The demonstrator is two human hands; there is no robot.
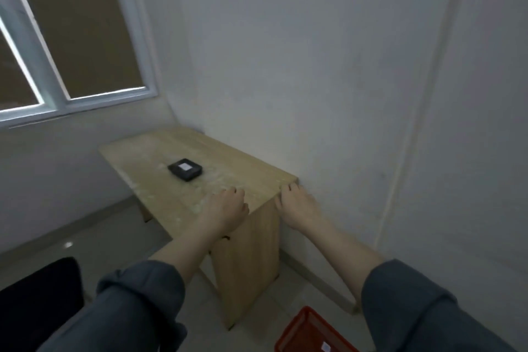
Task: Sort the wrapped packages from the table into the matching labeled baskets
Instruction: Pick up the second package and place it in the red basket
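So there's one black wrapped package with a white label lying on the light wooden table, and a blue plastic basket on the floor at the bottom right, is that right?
Nearly. The head view shows the black wrapped package with a white label lying alone on the light wooden table, but the plastic basket on the floor at the bottom right is red, not blue. Both hands are empty.

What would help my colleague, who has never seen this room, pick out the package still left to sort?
Look at the light wooden table set against the white wall, below the window. Near its middle, beyond the left hand, lies a flat black wrapped package. It is the only item on the tabletop, dark, with a small white label on top.
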